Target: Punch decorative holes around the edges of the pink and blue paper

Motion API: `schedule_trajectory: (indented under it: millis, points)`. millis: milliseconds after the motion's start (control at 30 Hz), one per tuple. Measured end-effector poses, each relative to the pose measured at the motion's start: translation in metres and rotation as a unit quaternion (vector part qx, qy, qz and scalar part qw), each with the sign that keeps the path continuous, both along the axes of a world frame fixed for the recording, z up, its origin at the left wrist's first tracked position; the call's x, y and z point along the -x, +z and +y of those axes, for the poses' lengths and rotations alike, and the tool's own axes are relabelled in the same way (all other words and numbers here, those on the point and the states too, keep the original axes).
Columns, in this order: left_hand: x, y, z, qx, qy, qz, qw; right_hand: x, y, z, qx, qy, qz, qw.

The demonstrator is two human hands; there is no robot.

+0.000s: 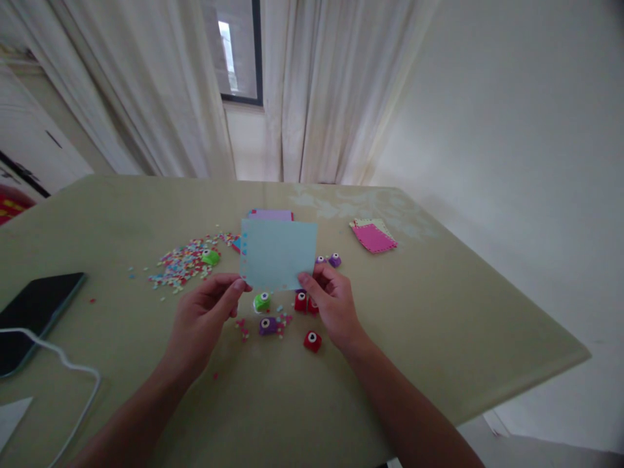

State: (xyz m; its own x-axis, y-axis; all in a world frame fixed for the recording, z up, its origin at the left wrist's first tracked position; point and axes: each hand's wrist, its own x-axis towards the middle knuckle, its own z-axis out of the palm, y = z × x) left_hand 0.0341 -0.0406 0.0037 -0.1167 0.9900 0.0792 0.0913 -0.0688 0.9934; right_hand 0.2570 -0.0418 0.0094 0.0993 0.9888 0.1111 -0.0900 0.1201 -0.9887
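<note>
A light blue sheet of paper (279,255) is held up above the table, with punched holes along its left edge and some along the bottom. My left hand (207,312) pinches its lower left corner. At the lower right corner, my right hand (336,302) grips it between thumb and fingers. Below the sheet lie small craft punches: a green one (262,301), a purple one (268,326), a red one (312,341) and another red one (301,301) partly behind my right hand. Tiny pink and blue paper bits (283,320) are scattered around them.
A heap of colourful paper confetti (185,263) with a green punch (210,257) lies left. Pink paper (374,238) with punched edges sits at right. Lilac paper (271,214) lies behind the sheet. A phone (34,312) and white cable (63,356) occupy the left side.
</note>
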Motion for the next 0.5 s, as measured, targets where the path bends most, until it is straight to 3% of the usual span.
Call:
schedule_trajectory:
  millis: [333,500]
  points:
    - [-0.008,0.014,-0.008,0.008,-0.057,-0.023,0.998,0.001,0.002,0.0,0.048,0.015,0.038,0.998]
    - [-0.005,0.015,-0.01,-0.009,-0.053,-0.039,0.998,0.002,0.002,0.0,0.057,0.017,0.033,0.998]
